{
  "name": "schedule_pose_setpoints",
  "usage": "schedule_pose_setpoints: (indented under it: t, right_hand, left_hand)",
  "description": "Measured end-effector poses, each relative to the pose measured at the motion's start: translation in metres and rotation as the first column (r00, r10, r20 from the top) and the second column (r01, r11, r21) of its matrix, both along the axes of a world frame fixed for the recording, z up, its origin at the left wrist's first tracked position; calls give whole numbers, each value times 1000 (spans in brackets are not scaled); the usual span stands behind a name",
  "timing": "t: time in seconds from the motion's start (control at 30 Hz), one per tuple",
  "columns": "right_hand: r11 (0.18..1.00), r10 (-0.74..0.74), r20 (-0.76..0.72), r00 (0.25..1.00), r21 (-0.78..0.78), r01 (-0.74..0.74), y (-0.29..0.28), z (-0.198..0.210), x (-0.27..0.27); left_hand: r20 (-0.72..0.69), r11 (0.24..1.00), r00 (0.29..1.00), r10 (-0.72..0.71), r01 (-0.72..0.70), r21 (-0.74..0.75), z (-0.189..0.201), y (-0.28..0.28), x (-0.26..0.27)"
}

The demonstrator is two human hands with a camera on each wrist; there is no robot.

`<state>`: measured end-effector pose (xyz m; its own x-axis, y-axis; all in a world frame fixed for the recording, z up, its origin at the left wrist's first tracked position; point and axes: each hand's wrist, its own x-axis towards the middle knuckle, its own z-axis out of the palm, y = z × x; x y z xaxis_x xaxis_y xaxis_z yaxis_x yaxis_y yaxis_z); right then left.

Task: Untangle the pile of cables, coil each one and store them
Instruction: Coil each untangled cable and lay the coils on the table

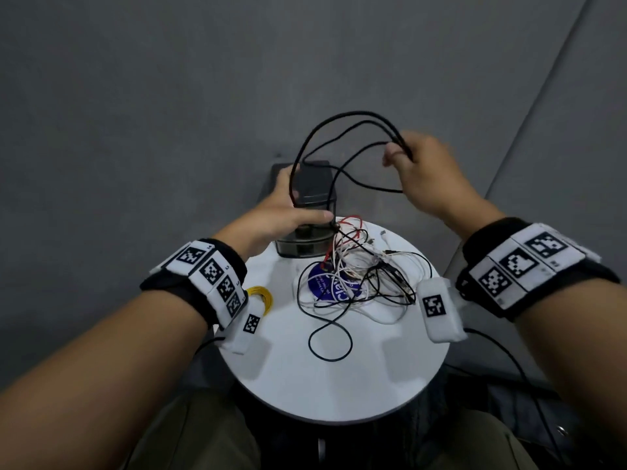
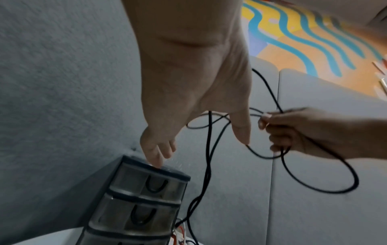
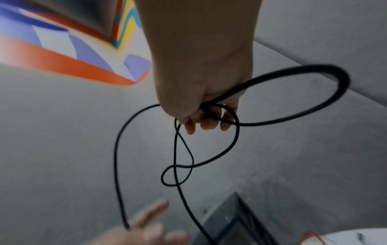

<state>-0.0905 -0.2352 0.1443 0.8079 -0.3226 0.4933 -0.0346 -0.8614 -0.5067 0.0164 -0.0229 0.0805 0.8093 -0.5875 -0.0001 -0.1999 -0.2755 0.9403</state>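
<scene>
Several loops of black cable hang from my right hand, fingers clamped on them, at 1 o'clock above the surface; left hand fingers spread over the drawer unit.

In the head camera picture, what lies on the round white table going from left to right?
Yellow cable coil → tangled pile of cables on the white table. The drawer unit and both hands sit further back and overlap, so I leave them out.
</scene>
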Motion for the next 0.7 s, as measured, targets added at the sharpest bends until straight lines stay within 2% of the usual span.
schedule_pose_setpoints:
  t: [0.1, 0.2, 0.3, 0.43, 0.57, 0.63, 0.7]
  right_hand:
    - [999, 14, 106, 994, 33, -17, 3, 16, -4]
    - [997, 28, 179, 983, 65, -40, 5, 24, -5]
    - [983, 0, 277, 961, 176, -51, 6, 28, -4]
    - [931, -85, 387, 918, 359, -65, 9, 36, -5]
    - [903, -92, 452, 887, 412, -117, 16, 43, -11]
    - [903, -83, 487, 869, 406, -142, 18, 48, -15]
    - [916, -73, 502, 862, 375, -141, 17, 51, -17]
  left_hand:
    - [-79, 999, 997, -24, 26, 25, -9, -7, 0]
    - [-89, 993, 991, -97, 102, 51, -8, -16, -4]
    - [-46, 987, 989, -138, 142, 78, -5, -30, -5]
    - [15, 964, 983, -185, 179, 199, -2, -50, -2]
    - [88, 956, 971, -220, 197, 216, 6, -70, -9]
    - [149, 967, 970, -192, 161, 197, 8, -80, -6]
    - [202, 995, 979, -34, 15, 94, 8, -86, 2]
